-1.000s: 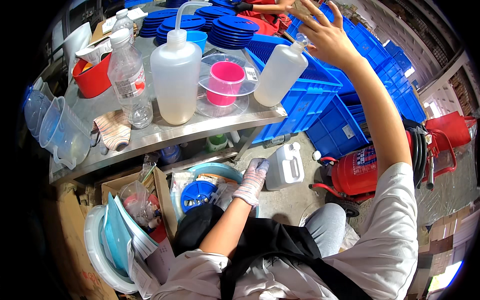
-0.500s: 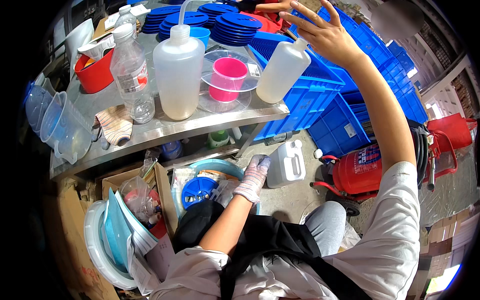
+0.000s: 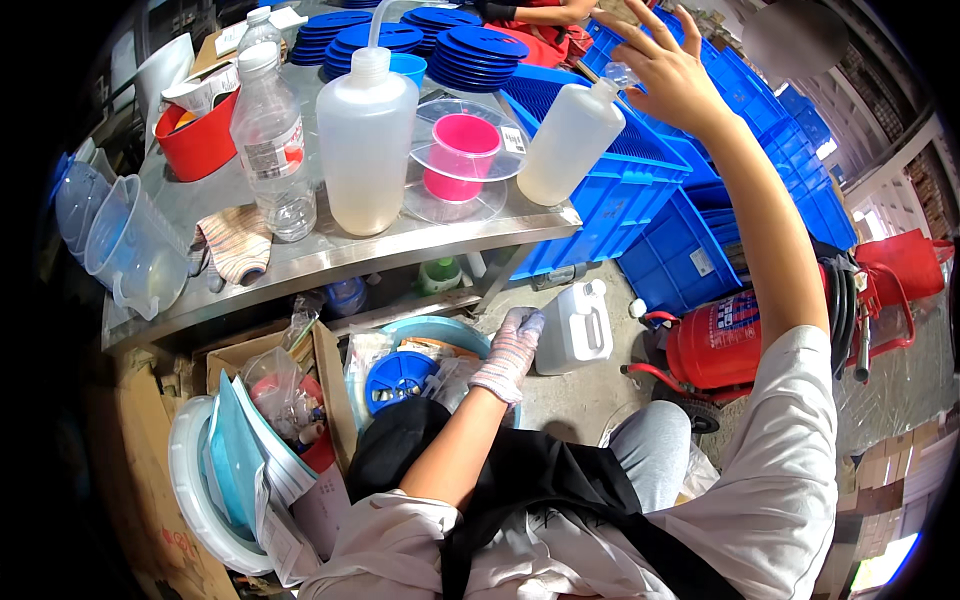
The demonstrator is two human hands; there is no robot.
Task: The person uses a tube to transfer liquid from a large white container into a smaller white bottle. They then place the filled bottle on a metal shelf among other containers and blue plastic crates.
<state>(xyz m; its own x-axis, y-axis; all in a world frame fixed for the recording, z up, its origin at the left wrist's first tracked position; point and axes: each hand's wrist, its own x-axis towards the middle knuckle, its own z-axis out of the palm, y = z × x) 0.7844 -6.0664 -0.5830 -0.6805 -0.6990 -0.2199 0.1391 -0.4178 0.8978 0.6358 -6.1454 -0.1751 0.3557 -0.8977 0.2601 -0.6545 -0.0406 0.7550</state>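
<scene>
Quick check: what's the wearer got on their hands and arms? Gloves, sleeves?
The left hand wears a knitted work glove, whitish with pink and blue flecks, ending in a ribbed cuff at the wrist. The right hand is ungloved. Both forearms are uncovered; short white sleeves end near the elbows, over a black apron.

The person wears a white short-sleeved shirt whose sleeves end near the elbows, leaving both forearms bare. Over the front hangs a black apron, its wide straps running up across the chest and shoulder, with faint pale marks near its middle. Below it show light grey trousers, creased at the knee. The left hand (image 3: 510, 345) is covered by a knitted work glove, whitish with a speckled pink and blue weave and a ribbed cuff at the wrist. The right hand (image 3: 668, 75) is bare, with no ring, watch or band visible.
</scene>
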